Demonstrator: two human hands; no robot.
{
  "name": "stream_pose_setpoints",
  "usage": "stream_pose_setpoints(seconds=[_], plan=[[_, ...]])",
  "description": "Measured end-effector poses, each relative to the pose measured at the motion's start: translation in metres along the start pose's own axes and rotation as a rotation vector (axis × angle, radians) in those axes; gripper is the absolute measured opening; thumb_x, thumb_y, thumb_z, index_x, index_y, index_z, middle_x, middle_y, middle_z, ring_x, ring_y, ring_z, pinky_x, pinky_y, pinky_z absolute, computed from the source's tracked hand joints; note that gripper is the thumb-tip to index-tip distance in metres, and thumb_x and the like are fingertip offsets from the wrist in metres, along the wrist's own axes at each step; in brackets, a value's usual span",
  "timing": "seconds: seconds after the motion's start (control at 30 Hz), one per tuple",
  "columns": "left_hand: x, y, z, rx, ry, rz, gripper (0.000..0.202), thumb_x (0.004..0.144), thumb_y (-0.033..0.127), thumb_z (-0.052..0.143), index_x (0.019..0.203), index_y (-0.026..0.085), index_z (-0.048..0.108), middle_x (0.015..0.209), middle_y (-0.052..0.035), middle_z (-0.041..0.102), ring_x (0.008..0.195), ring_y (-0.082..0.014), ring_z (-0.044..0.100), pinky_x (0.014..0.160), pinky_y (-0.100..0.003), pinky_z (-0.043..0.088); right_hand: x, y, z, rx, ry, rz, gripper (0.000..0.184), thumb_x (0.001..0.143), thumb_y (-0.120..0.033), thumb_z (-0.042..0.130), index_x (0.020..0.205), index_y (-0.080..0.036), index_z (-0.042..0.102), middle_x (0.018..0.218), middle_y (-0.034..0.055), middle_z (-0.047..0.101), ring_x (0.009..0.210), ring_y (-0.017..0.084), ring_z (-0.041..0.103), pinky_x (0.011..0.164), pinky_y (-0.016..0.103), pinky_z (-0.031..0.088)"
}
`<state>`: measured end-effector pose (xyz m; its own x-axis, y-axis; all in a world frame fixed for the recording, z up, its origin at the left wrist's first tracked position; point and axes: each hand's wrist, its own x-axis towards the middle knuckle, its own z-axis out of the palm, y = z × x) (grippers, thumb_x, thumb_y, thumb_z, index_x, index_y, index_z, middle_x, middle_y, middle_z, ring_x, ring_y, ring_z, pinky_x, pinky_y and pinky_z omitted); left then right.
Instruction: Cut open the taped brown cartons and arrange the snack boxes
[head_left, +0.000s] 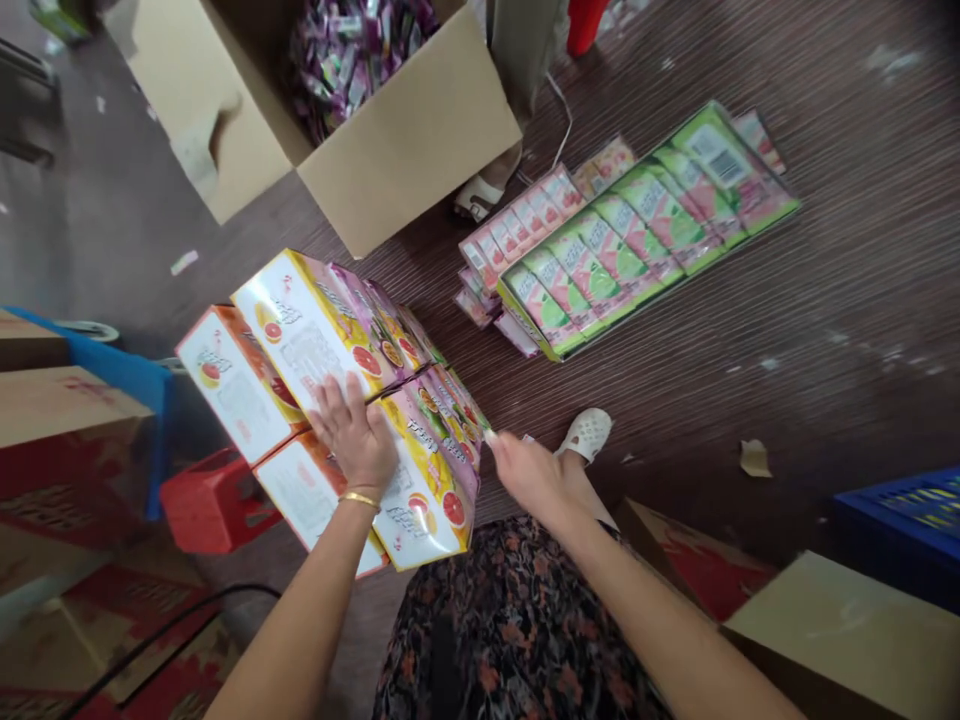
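Observation:
A block of white-topped cartons (247, 390) with printed fruit sides in yellow, purple and orange sits in front of me, left of centre. My left hand (354, 435) lies flat across the tops where cartons meet, fingers somewhat apart. Close to the block's right edge is my right hand (529, 475), its fingers curled and slightly blurred. A small pale bit shows at its fingertips, too unclear to name. Farther right, a long green-and-pink display box (637, 240) of small packs rests partly over pink packs (521, 225).
An open cardboard box (412, 150) at the top holds many purple wrapped pieces (360, 60). A red plastic stool-like object (214, 505) stands at left beside stacked cartons (67, 480). Blue crate (907, 520) and cardboard box (847, 620) are lower right. My pale clog (589, 435) is on the floor.

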<state>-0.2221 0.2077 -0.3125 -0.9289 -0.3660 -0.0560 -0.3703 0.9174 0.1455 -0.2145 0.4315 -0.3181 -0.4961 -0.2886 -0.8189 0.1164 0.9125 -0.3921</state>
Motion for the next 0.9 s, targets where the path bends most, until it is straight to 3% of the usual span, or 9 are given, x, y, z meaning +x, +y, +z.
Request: stream_pose_setpoints(seconds=[0.1,0.17,0.3,0.4,0.47,0.57,0.67,0.8,0.9], plan=[[-0.001,-0.002,0.004,0.004,0.017,0.006,0.057,0.097,0.036,0.034,0.15,0.016,0.041,0.161,-0.0141,0.027,0.153,-0.0259,0.011,0.123,-0.05,0.001,0.079,-0.04,-0.012,0.012,-0.053,-0.198,0.044,0.102,-0.032,0.024,0.117,-0.029,0.065,0.109,0.0081,0.072,0.103,0.026,0.068,0.079,0.035,0.051],[-0.001,-0.004,0.006,0.003,0.028,0.006,0.058,0.097,0.036,0.034,0.151,0.017,0.04,0.162,-0.0134,0.026,0.153,-0.0256,0.01,0.123,-0.05,0.0,0.095,-0.049,0.003,-0.006,-0.065,-0.266,0.042,0.102,-0.031,0.026,0.119,-0.029,0.064,0.112,0.0077,0.072,0.105,0.026,0.067,0.082,0.036,0.051],[-0.001,-0.003,0.007,0.022,0.031,-0.009,0.059,0.096,0.036,0.034,0.151,0.015,0.04,0.162,-0.0139,0.025,0.153,-0.0259,0.009,0.123,-0.051,0.0,0.034,-0.001,0.049,-0.127,-0.174,-0.244,0.045,0.104,-0.038,0.025,0.116,-0.02,0.064,0.103,0.0135,0.073,0.1,0.027,0.069,0.082,0.036,0.052],[0.0,0.0,0.006,0.021,0.025,-0.014,0.058,0.096,0.035,0.034,0.149,0.014,0.042,0.162,-0.0146,0.026,0.153,-0.0265,0.01,0.123,-0.051,0.0,0.005,0.041,0.05,-0.153,-0.234,-0.181,0.049,0.104,-0.04,0.023,0.106,-0.019,0.068,0.096,0.0134,0.074,0.094,0.027,0.071,0.08,0.036,0.052],[0.0,0.001,0.007,0.019,0.039,-0.005,0.058,0.095,0.034,0.034,0.15,0.015,0.041,0.162,-0.0148,0.026,0.153,-0.0272,0.011,0.123,-0.051,0.001,0.028,0.041,0.034,-0.109,-0.161,-0.111,0.054,0.105,-0.042,0.018,0.106,-0.02,0.068,0.098,0.0133,0.074,0.096,0.027,0.071,0.08,0.035,0.052],[0.0,-0.002,0.009,0.03,0.06,0.024,0.058,0.095,0.033,0.035,0.15,0.015,0.04,0.162,-0.0151,0.025,0.152,-0.028,0.011,0.123,-0.052,0.002,0.1,0.006,0.019,-0.019,-0.082,-0.1,0.056,0.105,-0.038,0.011,0.12,-0.025,0.064,0.111,0.0113,0.072,0.104,0.026,0.068,0.08,0.035,0.052],[0.0,-0.004,0.011,0.031,0.067,0.028,0.059,0.095,0.033,0.036,0.151,0.015,0.038,0.162,-0.015,0.025,0.152,-0.0283,0.013,0.123,-0.052,0.003,0.141,-0.023,0.036,-0.004,-0.118,-0.168,0.051,0.105,-0.036,0.015,0.123,-0.027,0.062,0.119,0.0086,0.069,0.112,0.025,0.065,0.086,0.035,0.052],[0.0,-0.004,0.011,0.009,0.071,0.012,0.059,0.096,0.034,0.037,0.152,0.017,0.036,0.163,-0.0135,0.024,0.152,-0.0285,0.011,0.122,-0.053,0.001,0.089,0.01,0.076,-0.065,-0.216,-0.174,0.046,0.104,-0.037,0.025,0.115,-0.02,0.067,0.108,0.0132,0.073,0.104,0.027,0.068,0.085,0.037,0.052],[0.0,-0.002,0.01,-0.008,0.072,0.028,0.059,0.096,0.036,0.038,0.152,0.018,0.037,0.162,-0.0134,0.025,0.152,-0.0293,0.011,0.122,-0.055,0.0,0.055,0.047,0.079,-0.108,-0.256,-0.126,0.045,0.103,-0.037,0.03,0.108,-0.016,0.069,0.099,0.0164,0.074,0.096,0.03,0.071,0.081,0.039,0.054]])
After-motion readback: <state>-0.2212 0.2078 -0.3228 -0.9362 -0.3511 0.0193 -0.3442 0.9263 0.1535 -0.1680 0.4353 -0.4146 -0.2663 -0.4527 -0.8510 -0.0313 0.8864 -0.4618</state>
